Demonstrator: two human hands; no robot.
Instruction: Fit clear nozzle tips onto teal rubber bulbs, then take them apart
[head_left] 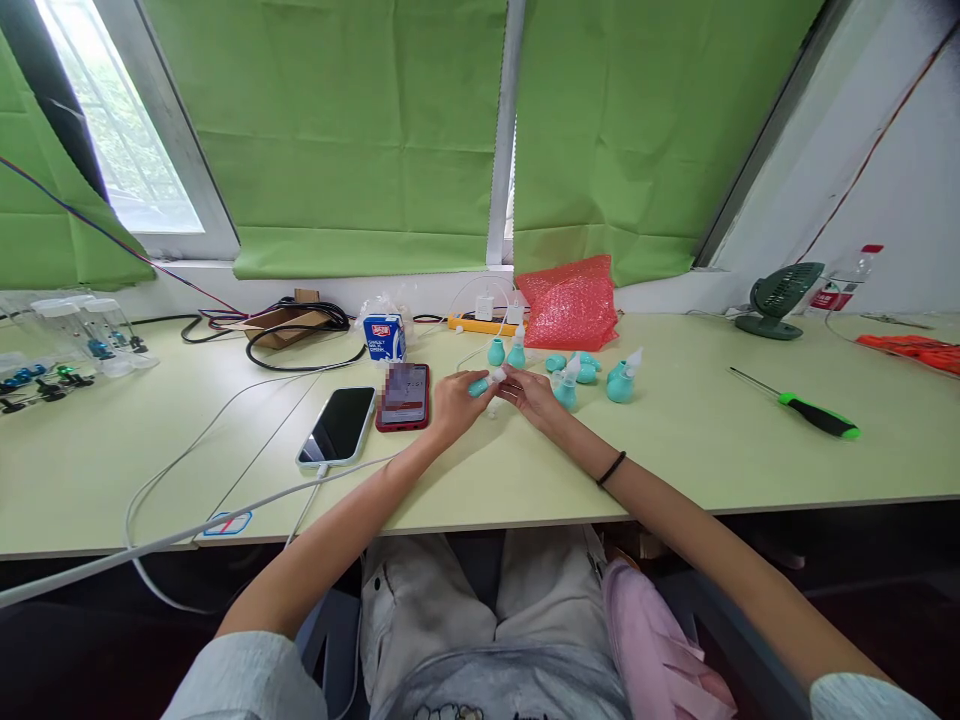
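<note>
Above the table's middle, my two hands meet at a small teal squeeze bulb (478, 387) with a whitish clear nozzle (497, 375). My left hand (456, 408) is closed around the bulb, which lies tilted and partly hidden by the fingers. The fingertips of my right hand (534, 396) pinch at the nozzle end. To the right of my hands stand teal bulbs with clear nozzles, one beside my right wrist (566, 388) and another teal bulb (620, 384) farther right. Behind are several loose teal bulbs (587, 368) and an upright nozzled bulb (516, 352).
Two phones, a white one (337, 425) and a red-cased one (405, 395), lie left of my hands. A white cable (247, 515) crosses the front left. Behind are a red bubble bag (570, 303) and a blue drink carton (385, 338). A screwdriver (817, 412) and fan (780, 298) are right.
</note>
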